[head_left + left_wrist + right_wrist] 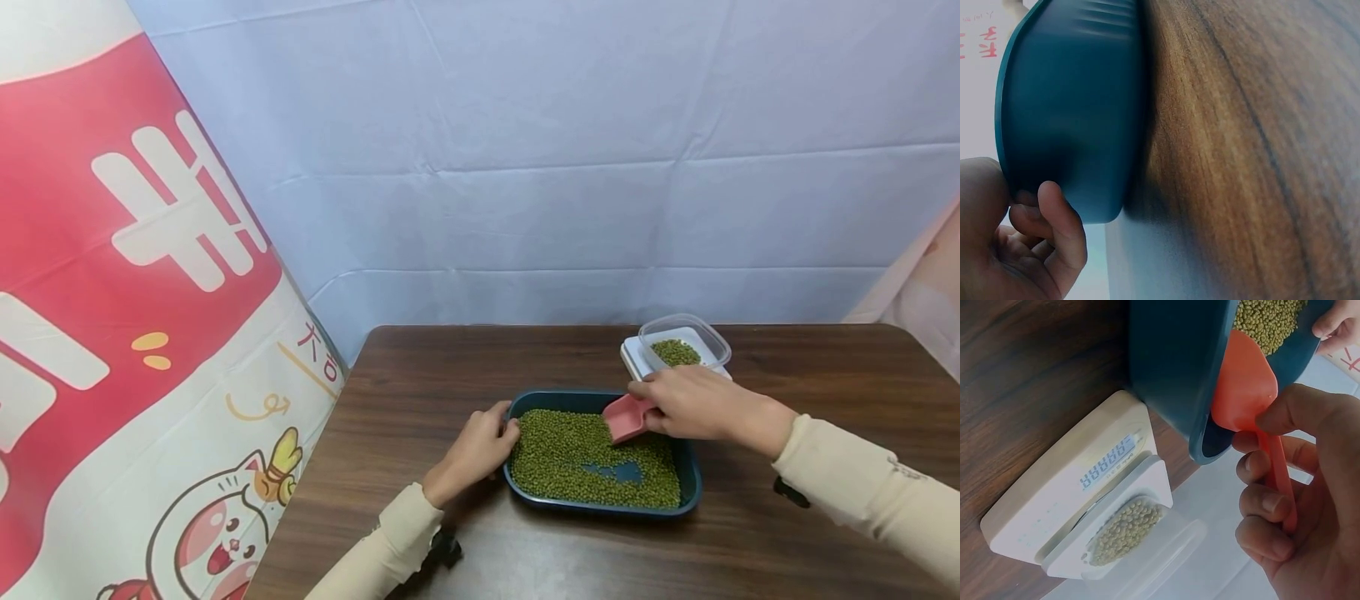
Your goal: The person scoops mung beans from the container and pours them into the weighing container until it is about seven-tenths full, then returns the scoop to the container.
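Observation:
A dark teal tub on the table holds a bed of green mung beans, with a patch of its floor showing through. My left hand grips the tub's left rim; in the left wrist view its fingers curl against the outer wall. In my right hand is the handle of a pink scoop. The scoop's head dips inside the tub at its back right, at the beans. From the right wrist, the scoop overlaps the tub's rim, with fingers wrapped round its handle.
Behind the tub, a white kitchen scale with a digital display bears a clear plastic container holding some mung beans. A pale cloth hangs beyond the table's back edge, and a printed banner hangs at the left.

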Action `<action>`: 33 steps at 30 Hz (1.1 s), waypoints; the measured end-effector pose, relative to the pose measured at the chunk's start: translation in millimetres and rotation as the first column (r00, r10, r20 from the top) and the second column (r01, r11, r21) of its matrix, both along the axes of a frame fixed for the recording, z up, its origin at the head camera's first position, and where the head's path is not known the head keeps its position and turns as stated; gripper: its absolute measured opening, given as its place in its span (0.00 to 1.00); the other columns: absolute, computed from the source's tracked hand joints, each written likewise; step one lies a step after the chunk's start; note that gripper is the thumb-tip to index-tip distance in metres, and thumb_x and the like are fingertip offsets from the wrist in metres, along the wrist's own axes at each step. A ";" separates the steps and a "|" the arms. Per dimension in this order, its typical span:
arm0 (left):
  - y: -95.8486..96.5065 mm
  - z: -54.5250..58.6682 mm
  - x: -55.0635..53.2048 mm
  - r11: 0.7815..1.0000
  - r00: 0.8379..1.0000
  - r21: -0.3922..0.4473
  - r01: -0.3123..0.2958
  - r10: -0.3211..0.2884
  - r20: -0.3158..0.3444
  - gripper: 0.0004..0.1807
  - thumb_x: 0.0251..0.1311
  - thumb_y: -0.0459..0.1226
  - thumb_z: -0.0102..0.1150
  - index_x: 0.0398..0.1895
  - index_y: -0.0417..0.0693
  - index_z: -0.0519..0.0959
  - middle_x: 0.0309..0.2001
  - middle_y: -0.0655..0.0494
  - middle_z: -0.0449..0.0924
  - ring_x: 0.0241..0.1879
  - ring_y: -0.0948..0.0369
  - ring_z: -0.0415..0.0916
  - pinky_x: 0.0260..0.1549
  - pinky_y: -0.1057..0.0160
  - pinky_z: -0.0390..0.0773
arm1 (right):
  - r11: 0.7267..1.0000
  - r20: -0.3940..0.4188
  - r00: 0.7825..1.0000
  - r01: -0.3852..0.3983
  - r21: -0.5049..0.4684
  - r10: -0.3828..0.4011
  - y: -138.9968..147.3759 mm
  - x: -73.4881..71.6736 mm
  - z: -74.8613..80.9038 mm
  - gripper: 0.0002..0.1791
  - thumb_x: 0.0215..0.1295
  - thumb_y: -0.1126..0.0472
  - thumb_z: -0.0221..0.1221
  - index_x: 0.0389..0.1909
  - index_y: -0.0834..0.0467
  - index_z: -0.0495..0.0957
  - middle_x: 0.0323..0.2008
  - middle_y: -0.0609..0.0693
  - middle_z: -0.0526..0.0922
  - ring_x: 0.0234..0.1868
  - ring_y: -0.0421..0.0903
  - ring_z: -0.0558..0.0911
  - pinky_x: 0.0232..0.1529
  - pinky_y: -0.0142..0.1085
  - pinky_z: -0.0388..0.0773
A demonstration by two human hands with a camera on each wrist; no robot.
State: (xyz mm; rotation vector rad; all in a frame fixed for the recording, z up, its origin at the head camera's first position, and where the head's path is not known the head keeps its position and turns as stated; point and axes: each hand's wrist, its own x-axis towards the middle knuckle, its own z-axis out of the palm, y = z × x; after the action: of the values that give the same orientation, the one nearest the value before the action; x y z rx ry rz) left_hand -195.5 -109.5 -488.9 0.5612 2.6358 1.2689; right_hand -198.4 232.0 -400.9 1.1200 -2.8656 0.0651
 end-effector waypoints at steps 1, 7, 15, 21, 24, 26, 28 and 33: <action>0.0 0.1 0.0 1.000 1.000 -0.001 -0.001 0.001 0.000 0.26 0.82 0.39 0.46 0.77 0.39 0.69 0.15 0.60 0.71 0.05 0.63 0.70 0.05 0.60 0.78 | 1.000 -0.001 1.000 -0.003 -0.003 0.003 -0.8 -0.2 -0.1 0.09 0.58 0.60 0.70 0.37 0.50 0.81 0.24 0.38 0.73 0.21 0.36 0.64 0.22 0.32 0.63; -0.4 0.6 0.1 1.000 1.000 0.001 0.003 -0.003 -0.001 0.26 0.82 0.39 0.46 0.77 0.38 0.68 0.14 0.60 0.71 0.04 0.64 0.70 0.05 0.60 0.78 | 1.000 0.017 1.000 -0.001 0.001 0.001 -4.9 -1.2 0.2 0.09 0.59 0.60 0.70 0.39 0.50 0.81 0.26 0.38 0.74 0.23 0.35 0.65 0.23 0.32 0.64; -0.7 0.4 0.0 1.000 1.000 -0.002 0.011 -0.010 0.006 0.27 0.83 0.40 0.46 0.78 0.38 0.67 0.13 0.60 0.71 0.05 0.63 0.70 0.06 0.60 0.78 | 1.000 0.009 1.000 -0.014 -0.008 0.014 -10.3 -2.9 -2.1 0.09 0.59 0.60 0.69 0.35 0.48 0.79 0.25 0.37 0.72 0.23 0.35 0.64 0.23 0.32 0.63; -0.6 0.5 0.2 1.000 1.000 -0.003 0.004 -0.004 -0.003 0.27 0.82 0.39 0.46 0.78 0.37 0.68 0.13 0.60 0.70 0.04 0.64 0.69 0.05 0.61 0.77 | 1.000 0.015 1.000 -0.023 -0.017 0.023 -14.4 -4.1 -2.8 0.08 0.60 0.61 0.69 0.38 0.49 0.81 0.25 0.38 0.73 0.23 0.36 0.64 0.23 0.32 0.63; -0.5 0.3 -0.4 1.000 1.000 -0.002 0.006 -0.006 -0.003 0.27 0.83 0.39 0.46 0.78 0.37 0.67 0.13 0.60 0.70 0.05 0.64 0.70 0.06 0.60 0.78 | 0.999 0.019 0.999 -0.028 -0.024 0.029 -15.8 -5.3 -3.7 0.08 0.60 0.61 0.69 0.38 0.49 0.80 0.25 0.38 0.73 0.23 0.35 0.64 0.22 0.32 0.62; -0.5 0.3 -0.6 1.000 1.000 0.001 0.008 -0.008 -0.002 0.26 0.83 0.39 0.46 0.78 0.37 0.68 0.14 0.60 0.70 0.05 0.64 0.70 0.06 0.60 0.78 | 0.999 0.017 0.999 -0.036 -0.026 0.037 -16.5 -6.3 -4.7 0.08 0.60 0.61 0.69 0.37 0.49 0.79 0.25 0.38 0.73 0.23 0.35 0.64 0.22 0.32 0.62; -0.3 0.4 -0.7 1.000 1.000 0.003 0.010 -0.010 -0.002 0.27 0.83 0.39 0.46 0.78 0.37 0.67 0.14 0.60 0.70 0.05 0.64 0.70 0.06 0.60 0.78 | 0.999 0.016 0.999 -0.045 -0.029 0.045 -17.3 -6.9 -5.1 0.09 0.60 0.61 0.69 0.36 0.49 0.78 0.25 0.38 0.72 0.23 0.35 0.64 0.22 0.31 0.62; -0.7 0.0 -0.3 1.000 1.000 0.000 0.008 -0.008 -0.007 0.27 0.83 0.39 0.46 0.78 0.37 0.67 0.13 0.60 0.70 0.05 0.63 0.70 0.06 0.61 0.78 | 0.997 0.028 0.998 -0.060 -0.047 0.061 -19.8 -8.3 -5.8 0.10 0.60 0.62 0.68 0.34 0.48 0.76 0.24 0.38 0.71 0.22 0.35 0.63 0.23 0.31 0.61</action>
State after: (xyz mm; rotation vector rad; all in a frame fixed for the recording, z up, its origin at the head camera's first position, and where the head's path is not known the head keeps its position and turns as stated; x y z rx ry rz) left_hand -195.8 -110.2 -488.8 0.5772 2.6368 1.2671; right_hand -206.7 212.2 -406.8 1.2072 -2.8397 0.1515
